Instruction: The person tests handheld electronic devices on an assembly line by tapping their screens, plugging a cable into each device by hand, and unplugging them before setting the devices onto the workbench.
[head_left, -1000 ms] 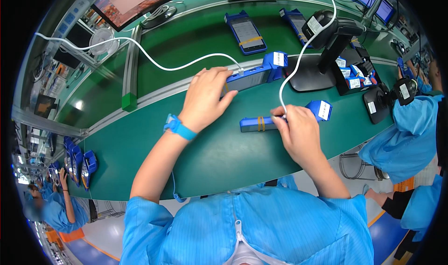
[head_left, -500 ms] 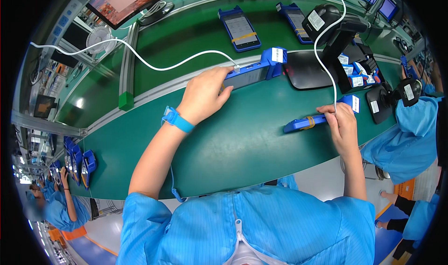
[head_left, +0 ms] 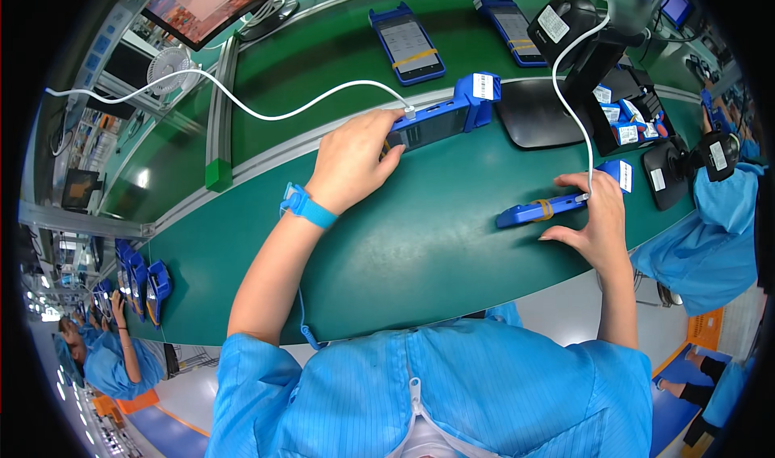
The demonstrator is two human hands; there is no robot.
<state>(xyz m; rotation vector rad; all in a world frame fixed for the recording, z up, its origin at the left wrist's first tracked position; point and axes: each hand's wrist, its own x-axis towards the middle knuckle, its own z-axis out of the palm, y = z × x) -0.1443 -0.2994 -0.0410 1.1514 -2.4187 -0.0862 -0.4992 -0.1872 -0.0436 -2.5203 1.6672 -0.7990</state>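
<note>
My left hand (head_left: 353, 158) grips the left end of a blue handheld terminal (head_left: 436, 125), which stands on its long edge with its dark screen toward me. A white cable (head_left: 315, 100) is plugged into its top edge beside my fingers. To the right, my right hand (head_left: 601, 220) is open around a second blue handheld terminal (head_left: 529, 213), thumb and fingers spread apart on either side. That terminal has a yellow rubber band round it, and another white cable (head_left: 575, 119) runs down to its upper edge. My palm and fingers hide part of it.
Two banded terminals (head_left: 408, 50) (head_left: 510, 32) lie on the green back surface. A black scanner on a stand (head_left: 542, 119) and a black box (head_left: 601, 139) of blue, labelled parts stand at the right. More terminals (head_left: 157, 292) are at the left edge. Co-workers sit on both sides.
My right hand has loosened from the right terminal, its thumb moving away toward me and the plug coming into sight. My left hand keeps its grip. The view has shifted slightly.
</note>
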